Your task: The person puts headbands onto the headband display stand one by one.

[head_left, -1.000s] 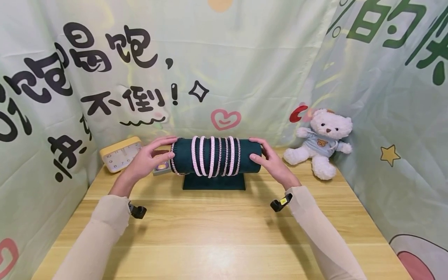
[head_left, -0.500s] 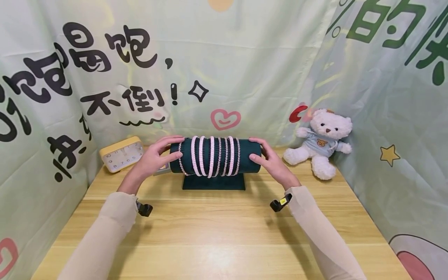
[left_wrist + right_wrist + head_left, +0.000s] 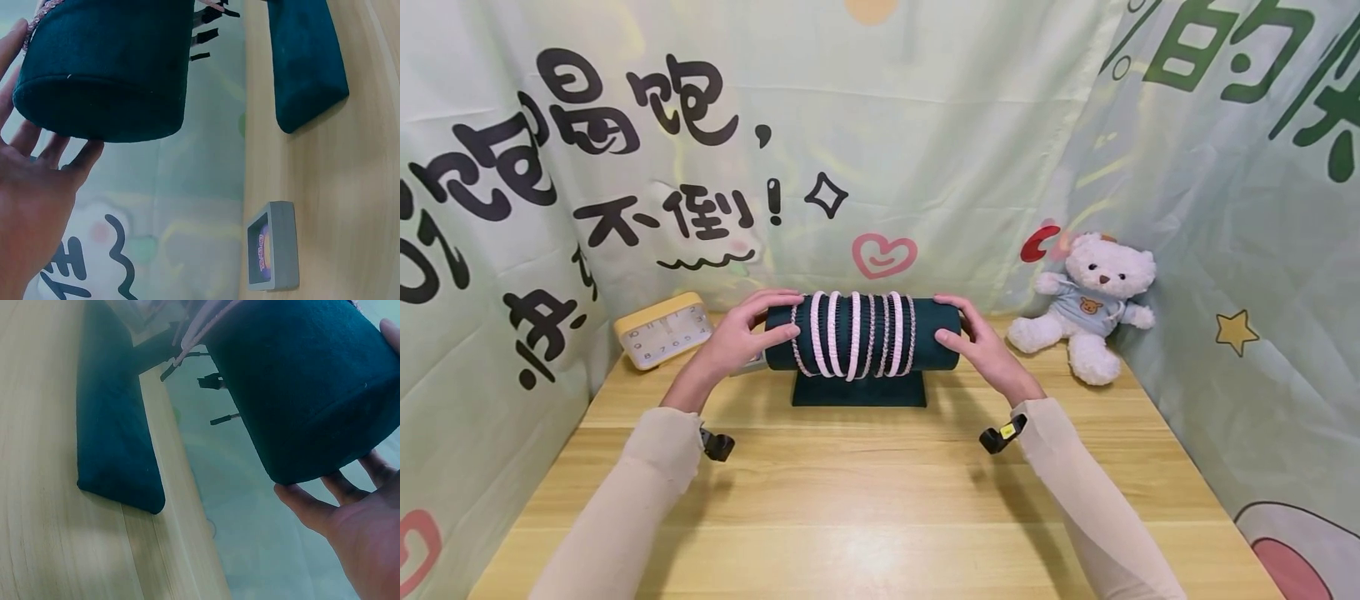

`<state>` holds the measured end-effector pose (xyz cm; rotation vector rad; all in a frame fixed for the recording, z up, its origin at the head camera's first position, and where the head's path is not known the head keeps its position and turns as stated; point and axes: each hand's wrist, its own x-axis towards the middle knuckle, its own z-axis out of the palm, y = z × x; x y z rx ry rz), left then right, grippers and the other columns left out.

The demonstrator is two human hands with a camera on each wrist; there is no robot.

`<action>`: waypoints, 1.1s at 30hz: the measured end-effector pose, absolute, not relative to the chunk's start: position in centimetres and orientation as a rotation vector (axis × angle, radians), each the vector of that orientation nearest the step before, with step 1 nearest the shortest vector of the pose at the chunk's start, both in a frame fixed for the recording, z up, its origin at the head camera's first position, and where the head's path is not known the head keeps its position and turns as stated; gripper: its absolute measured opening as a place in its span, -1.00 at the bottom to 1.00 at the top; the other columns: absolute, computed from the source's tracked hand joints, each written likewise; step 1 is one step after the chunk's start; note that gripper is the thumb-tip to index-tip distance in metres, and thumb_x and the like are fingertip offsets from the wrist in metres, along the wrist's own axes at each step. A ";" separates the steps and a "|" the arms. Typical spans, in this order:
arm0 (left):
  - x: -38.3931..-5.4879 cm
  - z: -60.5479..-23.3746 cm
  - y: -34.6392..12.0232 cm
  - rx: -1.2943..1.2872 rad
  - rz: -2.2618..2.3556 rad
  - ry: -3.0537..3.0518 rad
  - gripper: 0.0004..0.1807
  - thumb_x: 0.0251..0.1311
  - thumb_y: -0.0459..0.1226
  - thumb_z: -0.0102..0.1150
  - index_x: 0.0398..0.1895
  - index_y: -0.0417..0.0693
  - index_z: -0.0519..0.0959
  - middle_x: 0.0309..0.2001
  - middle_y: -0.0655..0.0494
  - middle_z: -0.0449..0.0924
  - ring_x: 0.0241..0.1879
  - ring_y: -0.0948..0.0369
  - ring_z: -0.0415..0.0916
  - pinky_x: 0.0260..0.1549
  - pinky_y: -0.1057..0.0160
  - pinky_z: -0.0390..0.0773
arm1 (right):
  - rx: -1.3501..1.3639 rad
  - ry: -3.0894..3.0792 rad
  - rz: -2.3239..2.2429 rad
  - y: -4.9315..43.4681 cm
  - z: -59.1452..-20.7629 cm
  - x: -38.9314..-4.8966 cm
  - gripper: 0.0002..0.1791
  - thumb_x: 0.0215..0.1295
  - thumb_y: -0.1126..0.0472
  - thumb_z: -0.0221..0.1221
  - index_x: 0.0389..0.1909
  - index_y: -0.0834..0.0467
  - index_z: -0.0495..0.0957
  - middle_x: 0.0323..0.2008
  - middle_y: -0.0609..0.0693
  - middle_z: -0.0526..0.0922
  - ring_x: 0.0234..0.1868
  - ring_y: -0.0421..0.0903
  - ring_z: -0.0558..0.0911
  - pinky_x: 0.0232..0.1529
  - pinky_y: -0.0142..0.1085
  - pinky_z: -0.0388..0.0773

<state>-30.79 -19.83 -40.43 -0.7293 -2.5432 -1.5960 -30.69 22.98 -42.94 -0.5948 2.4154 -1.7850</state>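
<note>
A dark green velvet headband display stand (image 3: 936,333) has a horizontal roll above a flat base. Several pink headbands (image 3: 854,333) and thin braided ones circle the roll. At its left end, my left hand (image 3: 730,337) grips the leftmost braided headband (image 3: 798,350), thumb in front and fingers over the top. My right hand (image 3: 988,350) holds the roll's right end, thumb on the front and fingers on top. In the left wrist view, fingers of the left hand (image 3: 37,187) reach around the roll's end. The right wrist view has black headband tips (image 3: 212,381) hanging below the roll.
A yellow-framed clock (image 3: 662,332) stands at the back left. Behind my left hand is a small grey frame (image 3: 284,244) on the wooden table (image 3: 865,492). A white teddy bear (image 3: 1093,308) sits at the back right, against the printed cloth (image 3: 955,167).
My left hand has moved right along the roll, and the leftmost braided headband has slid right with it, closer to the pink ones. The right hand and the stand have stayed put.
</note>
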 end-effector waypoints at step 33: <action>-30.9 -40.5 -19.1 -0.740 -1.528 -2.557 -0.49 0.51 -0.12 0.36 0.47 0.13 0.60 0.58 0.06 0.42 0.63 -0.04 0.23 0.65 -0.31 0.09 | -0.607 2.393 -1.806 23.1 -42.7 -30.6 -0.30 0.65 0.01 0.20 0.70 -0.09 0.21 0.68 -0.01 0.20 0.60 0.23 0.32 0.52 0.31 0.35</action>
